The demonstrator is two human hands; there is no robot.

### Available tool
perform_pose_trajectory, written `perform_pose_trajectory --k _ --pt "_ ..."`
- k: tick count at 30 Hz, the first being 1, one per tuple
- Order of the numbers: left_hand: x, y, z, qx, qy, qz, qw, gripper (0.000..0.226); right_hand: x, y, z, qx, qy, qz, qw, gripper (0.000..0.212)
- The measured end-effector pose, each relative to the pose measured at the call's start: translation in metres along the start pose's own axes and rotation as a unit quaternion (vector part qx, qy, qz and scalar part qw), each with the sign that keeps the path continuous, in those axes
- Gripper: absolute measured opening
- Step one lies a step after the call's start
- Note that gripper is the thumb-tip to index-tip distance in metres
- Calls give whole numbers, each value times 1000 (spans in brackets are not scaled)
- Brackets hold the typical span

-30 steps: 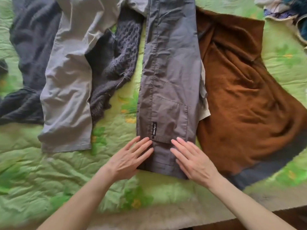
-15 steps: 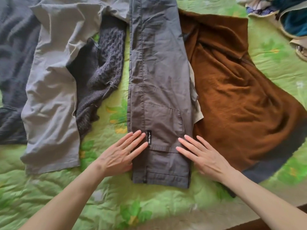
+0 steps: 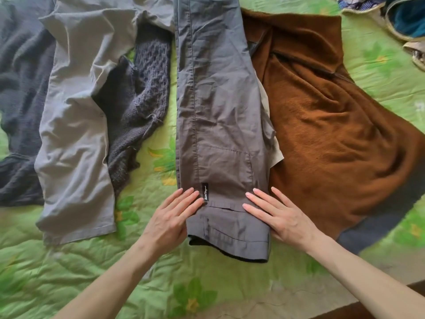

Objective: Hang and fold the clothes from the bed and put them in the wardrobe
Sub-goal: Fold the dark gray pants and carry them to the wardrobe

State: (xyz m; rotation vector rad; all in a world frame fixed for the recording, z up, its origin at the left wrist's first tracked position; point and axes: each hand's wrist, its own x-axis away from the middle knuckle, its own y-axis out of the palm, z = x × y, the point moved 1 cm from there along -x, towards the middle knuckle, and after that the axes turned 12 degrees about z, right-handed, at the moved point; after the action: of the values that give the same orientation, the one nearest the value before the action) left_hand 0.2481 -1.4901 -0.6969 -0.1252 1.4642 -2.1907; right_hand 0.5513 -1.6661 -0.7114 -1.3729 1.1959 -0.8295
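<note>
The bed [image 3: 69, 272] is covered by a green quilt printed with leaves and yellow flowers, and clothes are strewn across it. Largest among them is a rust-brown fleece garment [image 3: 333, 125] with a dark hem, spread at the right. A pale grey pair of trousers [image 3: 73, 139] lies crumpled at the left, over a dark grey knit sweater [image 3: 142, 93]. In the middle lie the dark grey trousers [image 3: 218, 100], folded lengthwise into one long strip, waistband nearest the camera, a back pocket and small black label showing. At the top right corner, the rim of a basket [image 3: 395, 31] shows with blue fabric inside. The left hand [image 3: 170, 217] and right hand [image 3: 280, 215] rest flat, fingers straight and together, on either edge of the waistband end.
</note>
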Motion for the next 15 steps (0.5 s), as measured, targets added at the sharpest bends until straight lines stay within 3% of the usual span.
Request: perform_pose_trajectory --k 3,7,10,13,15 --pt "17 -2 14 63 -44 15 997 75 8 -14 -10 -93 49 46 993 50" --pt "51 -2 44 131 -59 106 984 36 17 -30 -27 -163 122 138 969 37" --pt "73 4 68 163 -165 190 954 28 21 -35 -40 -182 200 141 952 35" --pt "74 11 79 166 -281 219 920 23 20 -38 -59 -258 302 161 903 12" --pt "63 12 80 164 -320 232 904 26 15 -34 -67 -286 375 175 864 13"
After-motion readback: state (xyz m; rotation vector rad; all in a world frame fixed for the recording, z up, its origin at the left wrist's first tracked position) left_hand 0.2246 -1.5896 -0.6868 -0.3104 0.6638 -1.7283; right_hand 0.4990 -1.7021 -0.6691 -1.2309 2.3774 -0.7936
